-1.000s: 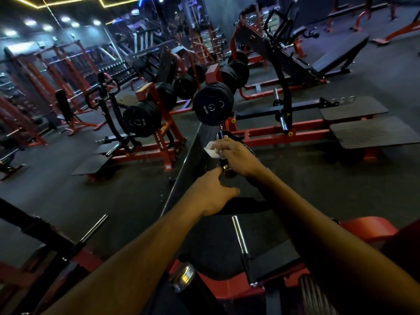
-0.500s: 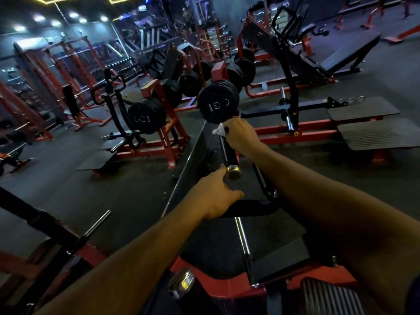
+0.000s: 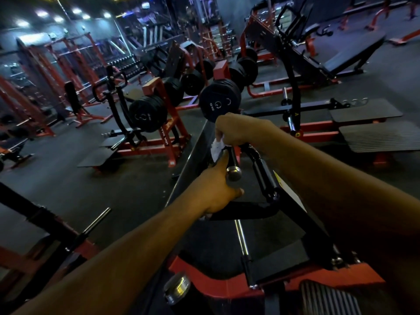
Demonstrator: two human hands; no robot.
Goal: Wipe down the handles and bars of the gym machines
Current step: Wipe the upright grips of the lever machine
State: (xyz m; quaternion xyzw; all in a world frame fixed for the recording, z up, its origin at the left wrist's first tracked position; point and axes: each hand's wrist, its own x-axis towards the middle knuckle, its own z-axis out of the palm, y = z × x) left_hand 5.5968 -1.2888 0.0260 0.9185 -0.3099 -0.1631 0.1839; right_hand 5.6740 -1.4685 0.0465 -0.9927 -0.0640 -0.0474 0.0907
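Observation:
A black machine handle (image 3: 233, 159) with a silver end cap (image 3: 234, 173) rises in front of me. My right hand (image 3: 241, 130) grips its upper part with a white wipe (image 3: 217, 146) bunched under the fingers. My left hand (image 3: 218, 189) holds the black bar just below the cap, with the index finger stretched up along the handle toward the wipe. A second black handle (image 3: 261, 171) slants down to the right of the first, untouched.
The machine's red frame (image 3: 218, 283) and a chrome rod (image 3: 241, 237) lie below my arms. Black weight plates (image 3: 219, 100) hang on red racks just beyond the handle. Ribbed footplates (image 3: 381, 137) sit to the right, a chrome peg (image 3: 96, 220) to the left.
My right hand slid up the handle with the wipe, then back down a little. My left index finger has stretched up along the handle.

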